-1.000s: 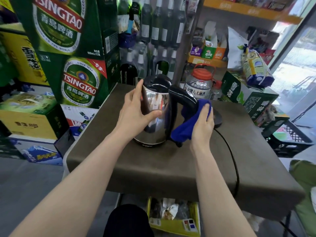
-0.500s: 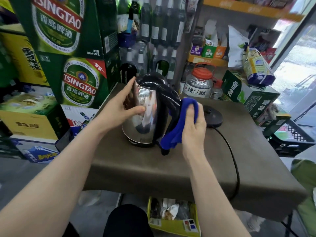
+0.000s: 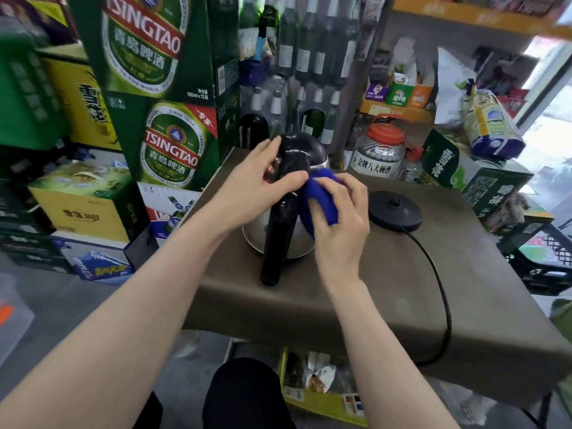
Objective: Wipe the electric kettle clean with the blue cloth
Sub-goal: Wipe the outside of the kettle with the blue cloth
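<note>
A steel electric kettle (image 3: 280, 243) with a black lid and black handle stands on the brown table (image 3: 387, 298), off its base, its handle turned toward me. My left hand (image 3: 257, 187) grips its upper left side, thumb across the handle top. My right hand (image 3: 340, 224) presses the bunched blue cloth (image 3: 320, 201) against the kettle's right side, just beside the handle. Most of the steel body is hidden behind my hands and the handle.
The round black kettle base (image 3: 394, 210) sits to the right, its cord (image 3: 439, 292) running over the table's front edge. Green beer cartons (image 3: 167, 125) stack up at left, bottles (image 3: 312, 57) and a red-capped jug (image 3: 379, 153) behind, a box (image 3: 470, 171) at right.
The kettle has been turned so its handle now faces me. My left hand shifted to the top by the lid, and my right hand moved the cloth round to the kettle's right side.
</note>
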`<action>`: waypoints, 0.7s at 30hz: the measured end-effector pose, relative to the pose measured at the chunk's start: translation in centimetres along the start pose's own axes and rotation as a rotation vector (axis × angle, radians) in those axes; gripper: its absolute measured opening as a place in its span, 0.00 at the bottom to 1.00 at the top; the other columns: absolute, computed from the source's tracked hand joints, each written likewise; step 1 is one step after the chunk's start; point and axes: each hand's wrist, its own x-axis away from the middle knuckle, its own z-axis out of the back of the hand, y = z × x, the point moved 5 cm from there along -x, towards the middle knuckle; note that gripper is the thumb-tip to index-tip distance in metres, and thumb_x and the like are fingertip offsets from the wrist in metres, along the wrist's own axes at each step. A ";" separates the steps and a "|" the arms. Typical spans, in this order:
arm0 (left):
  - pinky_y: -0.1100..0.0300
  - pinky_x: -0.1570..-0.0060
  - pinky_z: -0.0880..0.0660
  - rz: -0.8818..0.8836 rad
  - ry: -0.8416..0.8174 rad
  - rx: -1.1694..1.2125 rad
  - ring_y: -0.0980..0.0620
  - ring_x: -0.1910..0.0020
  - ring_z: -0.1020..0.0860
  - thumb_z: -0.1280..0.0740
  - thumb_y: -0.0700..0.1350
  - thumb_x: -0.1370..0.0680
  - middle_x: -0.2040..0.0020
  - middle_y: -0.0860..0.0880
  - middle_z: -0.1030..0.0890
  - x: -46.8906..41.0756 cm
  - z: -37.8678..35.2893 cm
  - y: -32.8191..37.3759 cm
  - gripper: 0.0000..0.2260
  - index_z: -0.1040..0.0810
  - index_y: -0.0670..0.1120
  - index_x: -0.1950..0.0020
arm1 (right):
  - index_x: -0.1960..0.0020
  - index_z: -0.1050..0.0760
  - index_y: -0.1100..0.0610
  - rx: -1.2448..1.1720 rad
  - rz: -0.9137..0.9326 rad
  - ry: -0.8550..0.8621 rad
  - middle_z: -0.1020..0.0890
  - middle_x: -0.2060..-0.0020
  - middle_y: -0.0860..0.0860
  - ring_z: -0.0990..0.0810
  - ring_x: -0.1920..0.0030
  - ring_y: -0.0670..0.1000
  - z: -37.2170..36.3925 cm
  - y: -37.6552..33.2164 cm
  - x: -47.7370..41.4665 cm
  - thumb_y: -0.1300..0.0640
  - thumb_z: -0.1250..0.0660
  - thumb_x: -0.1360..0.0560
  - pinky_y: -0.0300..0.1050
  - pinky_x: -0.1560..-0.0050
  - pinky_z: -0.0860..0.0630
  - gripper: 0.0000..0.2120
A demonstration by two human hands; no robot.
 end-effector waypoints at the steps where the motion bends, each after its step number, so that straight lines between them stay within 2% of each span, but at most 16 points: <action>1: 0.60 0.24 0.45 0.004 -0.003 0.004 0.58 0.23 0.42 0.35 0.69 0.34 0.20 0.52 0.42 0.0 0.0 -0.1 0.47 0.42 0.51 0.20 | 0.41 0.18 0.62 0.026 0.034 -0.033 0.24 0.39 0.61 0.27 0.38 0.50 -0.7 0.4 0.6 0.67 0.26 0.28 0.30 0.34 0.34 0.15; 3: 0.58 0.23 0.46 0.007 -0.010 0.004 0.57 0.22 0.43 0.38 0.71 0.36 0.19 0.51 0.42 0.1 0.1 -0.4 0.48 0.42 0.51 0.20 | 0.41 0.17 0.61 0.021 0.068 -0.111 0.26 0.38 0.58 0.28 0.37 0.52 -1.7 1.2 2.9 0.66 0.27 0.28 0.33 0.35 0.33 0.16; 5: 0.60 0.24 0.46 0.012 -0.011 -0.002 0.58 0.22 0.42 0.39 0.72 0.36 0.19 0.53 0.43 0.0 0.2 -0.5 0.48 0.42 0.52 0.20 | 0.42 0.17 0.62 0.019 0.094 -0.183 0.30 0.38 0.53 0.29 0.38 0.49 -2.2 2.1 5.1 0.65 0.26 0.27 0.31 0.34 0.34 0.14; 8: 0.61 0.25 0.46 0.012 -0.015 0.001 0.58 0.23 0.42 0.39 0.71 0.35 0.19 0.54 0.43 -0.1 0.2 -0.8 0.46 0.41 0.53 0.20 | 0.41 0.16 0.61 0.147 0.217 -0.247 0.32 0.39 0.52 0.29 0.40 0.53 -2.1 2.8 5.5 0.65 0.26 0.25 0.32 0.31 0.36 0.13; 10: 0.65 0.28 0.46 0.012 -0.032 0.017 0.59 0.23 0.42 0.37 0.71 0.34 0.19 0.54 0.44 -0.1 0.1 -0.9 0.46 0.41 0.54 0.20 | 0.40 0.16 0.58 0.230 0.348 -0.288 0.33 0.40 0.53 0.29 0.42 0.55 -1.5 2.6 4.4 0.62 0.27 0.25 0.36 0.34 0.34 0.13; 12: 0.74 0.36 0.46 0.007 -0.049 0.026 0.62 0.26 0.41 0.34 0.68 0.31 0.19 0.54 0.44 -0.2 0.2 -1.0 0.42 0.41 0.54 0.20 | 0.40 0.16 0.57 0.260 0.394 -0.290 0.32 0.39 0.53 0.28 0.41 0.55 -1.0 2.2 3.0 0.63 0.26 0.26 0.38 0.35 0.33 0.15; 14: 0.79 0.43 0.45 0.009 -0.060 0.044 0.65 0.29 0.41 0.32 0.61 0.25 0.19 0.54 0.44 -0.5 0.3 -1.2 0.37 0.41 0.53 0.20 | 0.39 0.16 0.56 0.175 0.235 -0.195 0.29 0.38 0.54 0.26 0.39 0.53 -0.8 2.1 1.4 0.64 0.25 0.27 0.37 0.34 0.31 0.17; 17: 0.78 0.44 0.45 0.021 -0.071 0.074 0.66 0.30 0.42 0.31 0.57 0.23 0.19 0.55 0.44 -0.5 0.2 -1.6 0.34 0.41 0.54 0.20 | 0.39 0.17 0.57 -0.082 -0.275 0.024 0.25 0.39 0.52 0.25 0.41 0.48 -0.9 3.8 0.0 0.59 0.28 0.22 0.35 0.39 0.28 0.13; 19: 0.78 0.42 0.45 0.021 -0.067 0.105 0.67 0.30 0.43 0.31 0.61 0.26 0.19 0.56 0.45 -0.3 0.2 -1.6 0.37 0.41 0.55 0.20 | 0.38 0.19 0.59 -0.176 -0.466 0.035 0.24 0.40 0.50 0.23 0.43 0.48 -1.5 5.0 1.5 0.56 0.31 0.20 0.38 0.42 0.29 0.12; 21: 0.79 0.42 0.45 0.017 -0.066 0.121 0.68 0.30 0.43 0.32 0.64 0.30 0.19 0.57 0.45 -0.3 0.1 -1.5 0.40 0.42 0.56 0.21 | 0.35 0.22 0.57 -0.190 -0.600 -0.023 0.24 0.40 0.49 0.23 0.41 0.48 -1.9 6.5 4.5 0.56 0.34 0.18 0.40 0.39 0.29 0.13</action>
